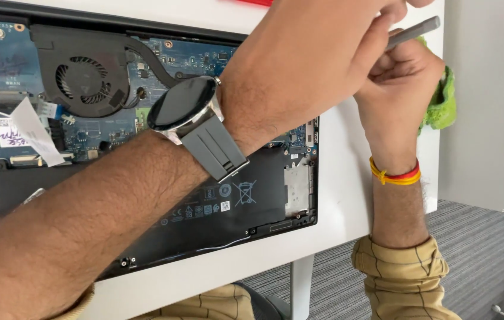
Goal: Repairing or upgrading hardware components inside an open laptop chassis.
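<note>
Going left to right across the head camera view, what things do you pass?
White paper label strip → black round cooling fan → round black-faced wristwatch with grey strap → left hand → right hand gripping a grey pen-like tool → green cloth.

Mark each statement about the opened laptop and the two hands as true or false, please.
1. The left hand wears a wristwatch. True.
2. The laptop is closed. False: its bottom cover is off, showing the fan and black battery.
3. The right hand holds a red cloth. False: the cloth is green.
4. A grey tool is between the hands. True.
5. The right wrist is bare. False: it has a red and yellow thread band.
</note>
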